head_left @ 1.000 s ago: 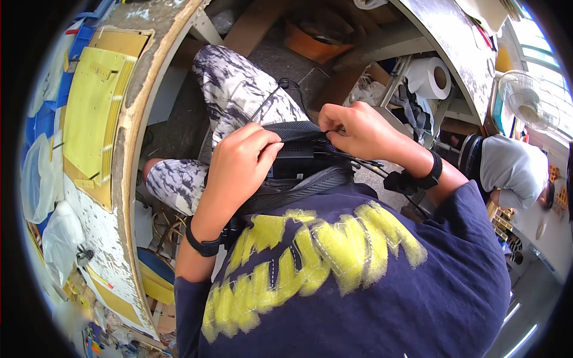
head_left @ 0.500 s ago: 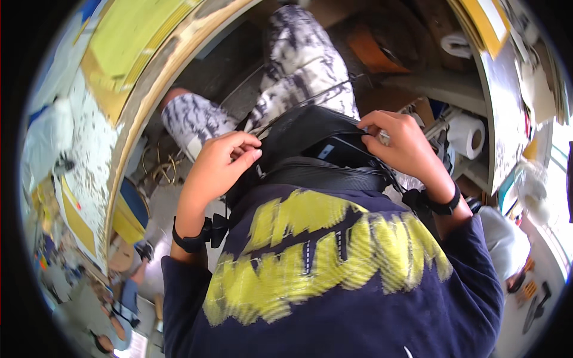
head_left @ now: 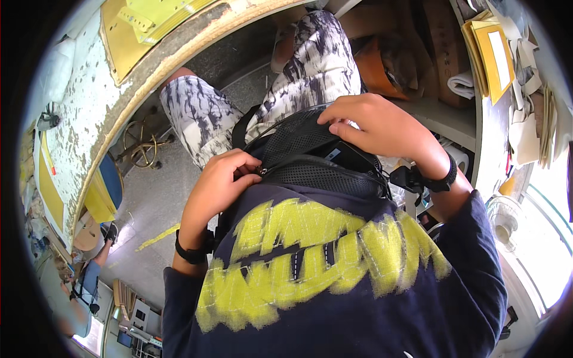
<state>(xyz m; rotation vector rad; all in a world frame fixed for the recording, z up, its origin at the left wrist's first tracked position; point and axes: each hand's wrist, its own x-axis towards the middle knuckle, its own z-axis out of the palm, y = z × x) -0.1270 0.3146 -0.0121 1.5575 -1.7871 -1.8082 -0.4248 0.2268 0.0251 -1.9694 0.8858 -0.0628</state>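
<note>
A black mesh pouch [head_left: 310, 156] hangs at my waist, against my dark blue shirt with yellow lettering. My left hand [head_left: 222, 181] pinches the pouch's left end, at what looks like a zip pull. My right hand [head_left: 376, 124] curls over the pouch's top right edge and holds it. A dark flat device [head_left: 352, 156] shows inside the pouch under my right hand. Both wrists carry black bands. Below the pouch are my legs in grey-and-white patterned shorts [head_left: 250, 95].
A worn white worktable [head_left: 95, 125] with yellow panels [head_left: 143, 27] curves along the left. On the right stands a bench [head_left: 489, 143] with yellow envelopes [head_left: 495, 51], cloth and paper. Brown leather pieces [head_left: 388, 65] lie on a shelf beneath it. Grey floor lies below.
The view has swung, so the table sits further up and left. Both hands have stayed on the pouch, the left one shifting to its left end, the right one over its top.
</note>
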